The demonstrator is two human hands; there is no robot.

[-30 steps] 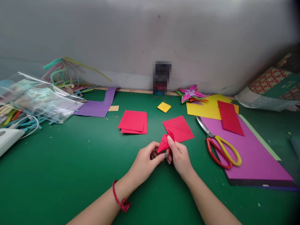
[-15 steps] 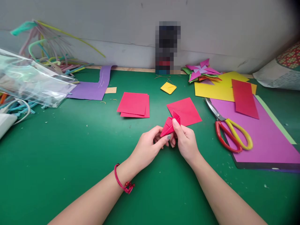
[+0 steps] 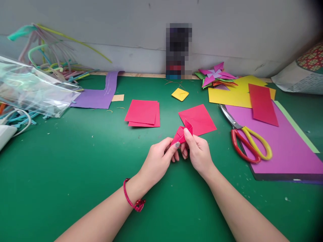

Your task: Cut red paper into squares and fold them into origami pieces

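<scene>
A small folded red paper (image 3: 179,133) is held up between my two hands, above the green table. My left hand (image 3: 159,158) pinches its lower left corner between thumb and fingers. At its right side, the thumb of my right hand (image 3: 200,152) presses on the folds, with fingers curled behind. Part of the paper is hidden by that thumb. Just behind lies a creased red paper square (image 3: 200,118), turned at an angle. To the left is a short stack of red paper squares (image 3: 141,112).
Scissors (image 3: 243,139) with red and yellow handles lie on purple paper (image 3: 285,151) at right. Behind are yellow paper (image 3: 228,97), a red strip (image 3: 263,105), and folded paper stars (image 3: 214,75). A clear plastic bag (image 3: 35,87) and purple paper (image 3: 94,98) lie at left.
My left hand has shifted slightly left and down along the folded paper's corner. My right thumb keeps its hold on the folds. The whole view has moved slightly.
</scene>
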